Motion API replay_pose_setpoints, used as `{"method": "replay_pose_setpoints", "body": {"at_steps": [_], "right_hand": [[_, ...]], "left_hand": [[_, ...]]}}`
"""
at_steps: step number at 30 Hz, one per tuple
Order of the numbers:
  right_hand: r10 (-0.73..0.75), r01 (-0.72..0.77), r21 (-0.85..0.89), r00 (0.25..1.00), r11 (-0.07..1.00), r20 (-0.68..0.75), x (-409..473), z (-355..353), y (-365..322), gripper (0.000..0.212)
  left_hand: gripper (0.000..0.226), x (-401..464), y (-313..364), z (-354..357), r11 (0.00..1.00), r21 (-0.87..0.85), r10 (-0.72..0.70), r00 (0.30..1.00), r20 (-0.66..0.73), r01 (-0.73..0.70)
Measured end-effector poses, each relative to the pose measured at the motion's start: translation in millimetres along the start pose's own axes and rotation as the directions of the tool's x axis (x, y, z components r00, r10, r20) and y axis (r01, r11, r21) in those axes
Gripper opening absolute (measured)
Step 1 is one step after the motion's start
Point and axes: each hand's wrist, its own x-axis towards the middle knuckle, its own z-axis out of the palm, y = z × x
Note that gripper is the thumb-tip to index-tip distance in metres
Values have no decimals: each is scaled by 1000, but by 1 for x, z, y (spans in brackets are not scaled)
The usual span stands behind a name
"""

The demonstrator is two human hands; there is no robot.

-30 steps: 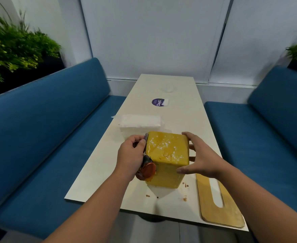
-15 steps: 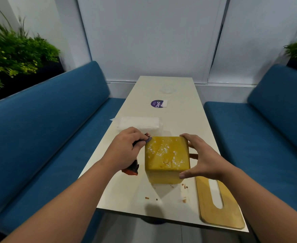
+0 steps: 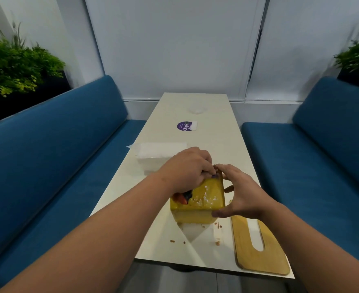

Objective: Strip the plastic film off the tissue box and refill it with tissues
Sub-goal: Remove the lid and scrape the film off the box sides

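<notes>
The left hand (image 3: 187, 168) keeps its grip closed on a small scraper with an orange-red handle (image 3: 181, 198), now laid across the top face of the yellow tissue box (image 3: 204, 199), where half a second ago it worked down the box's left side. The right hand (image 3: 241, 192) clamps the box's right side, thumb at the near corner and fingertips at the far one. The move to the top suggests the film is being scraped off face by face; pale flecks still speckle it. The box stands near the tabletop's (image 3: 216, 132) near edge, crumbs (image 3: 195, 237) before it and the slotted wooden lid (image 3: 257, 250) at the near right corner. The tissue pack (image 3: 159, 151) waits by the left edge, untouched.
</notes>
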Motion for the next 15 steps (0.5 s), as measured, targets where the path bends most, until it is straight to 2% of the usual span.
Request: {"method": "replay_pose_setpoints", "body": {"at_steps": [3,8,15], "right_hand": [[-4,4,3,1000,1000,-2,-1,-2,2,111],[1,-1,3,1000,1000,-6,-1,-1,2,113],[3,-3,-20,1000,1000,-24,-2,0,4,112]], "left_hand": [[23,-7,-13,-7,1000,-24,17,999,49,-16],[20,-30,-40,-21,998,-44,-48,998,46,50],[25,7,4,1,998,32,55,998,14,-55]]}}
